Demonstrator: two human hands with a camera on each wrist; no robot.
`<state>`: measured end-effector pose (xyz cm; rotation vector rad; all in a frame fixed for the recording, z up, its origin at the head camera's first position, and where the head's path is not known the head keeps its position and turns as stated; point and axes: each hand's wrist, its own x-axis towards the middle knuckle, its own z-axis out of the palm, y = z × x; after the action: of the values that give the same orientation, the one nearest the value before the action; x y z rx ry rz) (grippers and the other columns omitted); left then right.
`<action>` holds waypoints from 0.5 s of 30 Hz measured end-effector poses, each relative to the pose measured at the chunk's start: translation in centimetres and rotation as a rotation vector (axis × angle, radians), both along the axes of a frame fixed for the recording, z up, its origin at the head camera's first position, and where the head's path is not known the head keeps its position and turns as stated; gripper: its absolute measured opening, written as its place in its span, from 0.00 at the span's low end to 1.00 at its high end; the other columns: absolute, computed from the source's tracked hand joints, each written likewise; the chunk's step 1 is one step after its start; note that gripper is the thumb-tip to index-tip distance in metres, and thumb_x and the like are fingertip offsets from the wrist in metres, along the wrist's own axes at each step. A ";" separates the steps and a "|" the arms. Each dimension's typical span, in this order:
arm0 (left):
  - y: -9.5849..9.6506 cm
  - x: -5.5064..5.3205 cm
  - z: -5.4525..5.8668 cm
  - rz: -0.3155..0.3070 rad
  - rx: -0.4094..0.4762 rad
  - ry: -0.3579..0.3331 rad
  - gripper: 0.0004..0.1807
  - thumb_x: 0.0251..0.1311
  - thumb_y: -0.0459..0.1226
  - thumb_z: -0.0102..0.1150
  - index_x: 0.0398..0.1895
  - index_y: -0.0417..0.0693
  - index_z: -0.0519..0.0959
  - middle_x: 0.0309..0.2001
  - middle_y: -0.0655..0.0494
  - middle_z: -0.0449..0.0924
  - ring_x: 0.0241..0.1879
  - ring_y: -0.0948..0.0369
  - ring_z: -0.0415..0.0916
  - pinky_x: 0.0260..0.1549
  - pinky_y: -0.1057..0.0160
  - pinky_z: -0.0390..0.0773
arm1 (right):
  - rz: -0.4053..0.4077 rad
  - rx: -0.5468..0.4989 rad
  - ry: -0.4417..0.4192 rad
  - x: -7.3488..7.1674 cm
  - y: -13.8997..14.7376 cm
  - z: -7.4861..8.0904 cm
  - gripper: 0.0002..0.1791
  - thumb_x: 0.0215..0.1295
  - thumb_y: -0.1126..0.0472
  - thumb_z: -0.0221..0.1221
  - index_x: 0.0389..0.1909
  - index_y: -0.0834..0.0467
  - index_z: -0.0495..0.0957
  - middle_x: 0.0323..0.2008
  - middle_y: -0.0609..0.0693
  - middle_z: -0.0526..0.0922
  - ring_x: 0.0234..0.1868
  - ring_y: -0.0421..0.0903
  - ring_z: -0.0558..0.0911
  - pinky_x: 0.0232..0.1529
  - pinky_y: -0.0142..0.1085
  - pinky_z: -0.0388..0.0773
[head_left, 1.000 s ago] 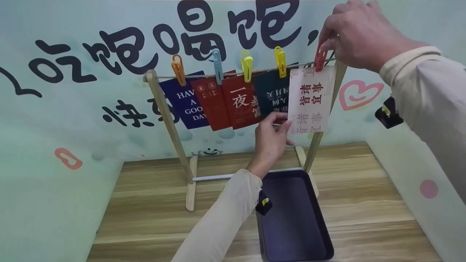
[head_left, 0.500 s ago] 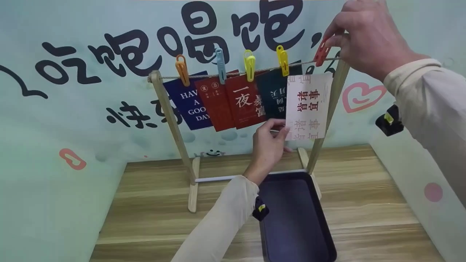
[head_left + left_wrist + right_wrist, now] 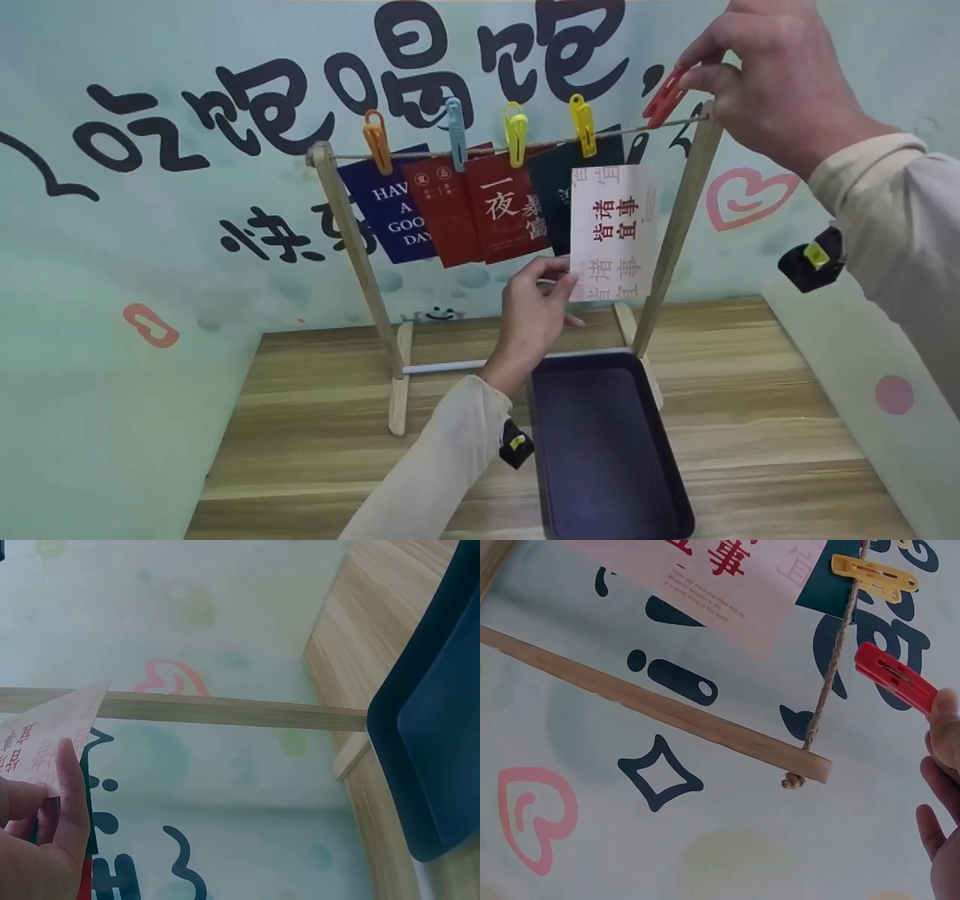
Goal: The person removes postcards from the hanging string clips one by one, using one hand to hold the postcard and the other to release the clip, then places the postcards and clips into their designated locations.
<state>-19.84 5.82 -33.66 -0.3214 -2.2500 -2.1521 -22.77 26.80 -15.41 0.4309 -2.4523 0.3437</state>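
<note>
My left hand (image 3: 529, 311) pinches a pale pink card (image 3: 611, 232) with red characters by its lower left edge; the card hangs below the rope, apart from it. In the left wrist view the thumb and fingers grip that card's corner. Up at the right, my right hand (image 3: 787, 82) pinches a red clothespin (image 3: 666, 96). The right wrist view shows this clothespin (image 3: 896, 679) off the rope (image 3: 831, 675), holding nothing. A dark green card (image 3: 555, 202) hangs behind the pink one, under a yellow clothespin (image 3: 582, 126).
The rope runs between the posts of a wooden stand (image 3: 352, 262). Blue (image 3: 390, 210) and red cards (image 3: 442, 217) hang there from orange (image 3: 377, 142), blue (image 3: 455, 135) and yellow-green clothespins (image 3: 516, 135). A dark tray (image 3: 607, 450) lies on the wood-grain table (image 3: 300, 450).
The red clothespin has come off the pink card and the rope, moving slightly right with my right hand. My left hand has drawn the card down and left.
</note>
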 end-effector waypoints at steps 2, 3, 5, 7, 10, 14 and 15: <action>-0.4 0.3 -0.2 0.001 -0.002 -0.015 0.10 0.69 0.31 0.58 0.51 0.39 0.79 0.45 0.46 0.78 0.26 0.63 0.80 0.22 0.62 0.86 | 0.016 -0.018 0.019 0.2 0.2 -0.3 0.14 0.74 0.65 0.54 0.49 0.69 0.83 0.45 0.64 0.78 0.55 0.55 0.68 0.52 0.44 0.69; -0.6 0.4 -0.3 0.000 0.000 -0.023 0.11 0.69 0.31 0.58 0.51 0.39 0.79 0.45 0.46 0.78 0.26 0.63 0.80 0.22 0.62 0.86 | 0.018 -0.027 0.023 0.3 0.3 -0.4 0.13 0.74 0.65 0.54 0.49 0.69 0.82 0.44 0.64 0.77 0.54 0.55 0.68 0.52 0.43 0.68; -1.0 0.6 -0.5 0.001 0.000 -0.039 0.11 0.69 0.31 0.58 0.51 0.40 0.79 0.45 0.47 0.78 0.26 0.62 0.80 0.22 0.61 0.86 | 0.022 -0.050 0.024 0.5 0.4 -0.8 0.13 0.73 0.65 0.54 0.51 0.68 0.82 0.44 0.64 0.77 0.53 0.53 0.68 0.52 0.41 0.66; -1.3 0.9 -0.7 0.003 0.007 -0.054 0.10 0.68 0.31 0.58 0.51 0.39 0.79 0.45 0.47 0.77 0.26 0.63 0.80 0.23 0.59 0.86 | 0.026 -0.071 0.023 0.9 0.5 -1.2 0.14 0.73 0.65 0.55 0.52 0.66 0.81 0.44 0.63 0.76 0.51 0.51 0.67 0.51 0.37 0.65; -1.9 1.3 -1.1 0.010 0.029 -0.074 0.10 0.68 0.30 0.59 0.50 0.38 0.79 0.44 0.46 0.77 0.23 0.63 0.78 0.22 0.57 0.86 | 0.036 -0.097 0.020 1.4 0.5 -2.1 0.15 0.72 0.64 0.56 0.55 0.65 0.79 0.45 0.62 0.77 0.48 0.47 0.67 0.48 0.31 0.64; -2.7 1.8 -1.6 0.008 0.069 -0.095 0.10 0.67 0.28 0.59 0.50 0.34 0.79 0.42 0.46 0.76 0.23 0.64 0.76 0.18 0.61 0.84 | 0.059 -0.137 -0.007 2.1 0.4 -3.7 0.16 0.72 0.65 0.58 0.57 0.64 0.78 0.45 0.61 0.76 0.45 0.41 0.66 0.44 0.23 0.62; -2.9 1.9 -1.7 0.007 0.075 -0.096 0.10 0.67 0.28 0.59 0.49 0.33 0.79 0.42 0.45 0.76 0.24 0.64 0.76 0.17 0.62 0.84 | 0.066 -0.148 -0.016 2.2 0.4 -4.1 0.16 0.71 0.65 0.58 0.57 0.64 0.77 0.45 0.61 0.75 0.44 0.40 0.66 0.44 0.22 0.62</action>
<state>-17.93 2.91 -35.37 -0.2136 -2.2070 -2.2885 -20.52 27.22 -19.54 0.4480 -2.4120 0.5541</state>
